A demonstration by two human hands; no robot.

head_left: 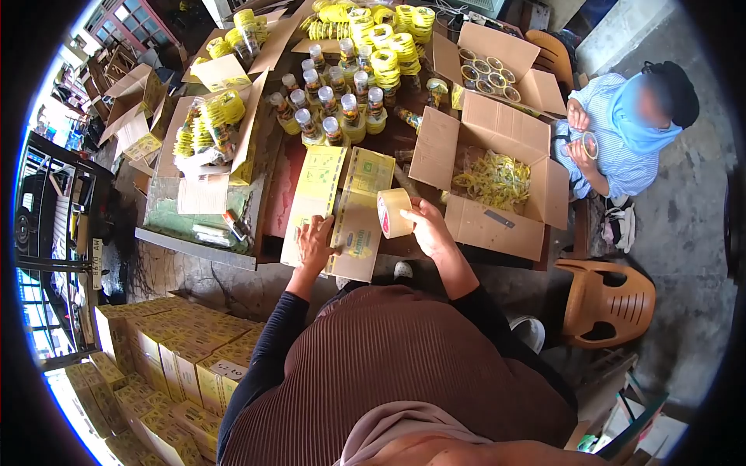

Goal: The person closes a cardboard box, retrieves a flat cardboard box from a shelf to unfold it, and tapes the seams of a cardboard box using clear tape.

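A yellow printed carton (361, 182) lies in front of me, its two top panels meeting along a dark seam. My left hand (313, 245) rests on the near part of the carton, fingers spread over the left panel and the seam. Above the right panel, my right hand (430, 225) grips a wide roll of packing tape (395, 213), with the thumb and fingers around its right side. Behind the carton stand several clear-capped bottles (350, 109) with yellow bases.
Stacks of yellow rings (385, 66) stand at the back. To the right, an open carton (509, 120) holds yellow strips. A person (622, 132) beyond it holds a round item. A brown plastic chair (610, 303) stands at right; stacked yellow cartons (179, 342) fill the lower left.
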